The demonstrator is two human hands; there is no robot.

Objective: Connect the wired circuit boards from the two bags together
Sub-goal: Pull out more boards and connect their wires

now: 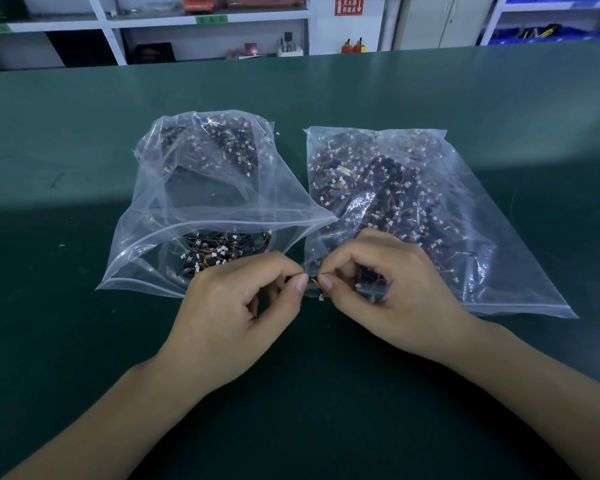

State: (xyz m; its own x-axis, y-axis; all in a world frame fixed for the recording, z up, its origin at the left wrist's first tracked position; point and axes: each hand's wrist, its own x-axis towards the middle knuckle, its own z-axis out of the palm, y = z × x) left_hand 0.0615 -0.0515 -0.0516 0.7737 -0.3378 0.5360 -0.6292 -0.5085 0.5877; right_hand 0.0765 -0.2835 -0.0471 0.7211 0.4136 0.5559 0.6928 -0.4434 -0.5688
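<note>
Two clear plastic bags lie side by side on the green table, each full of small dark circuit boards with thin wires and white connectors. The left bag point(208, 199) is open at its near end; the right bag point(413, 202) lies flatter. In front of them my left hand point(236, 310) and my right hand point(388, 289) meet fingertip to fingertip. Each pinches a small wired circuit board between thumb and forefinger. Orange wires point(315, 281) and a white connector point(321, 298) show in the gap between the thumbs. The boards themselves are mostly hidden by my fingers.
The green table point(84, 150) stretches wide on all sides of the bags. Behind its far edge stand white shelves point(208, 19) with boxes and small items, two red extinguishers point(353, 46) and blue bins point(534, 32) at the back right.
</note>
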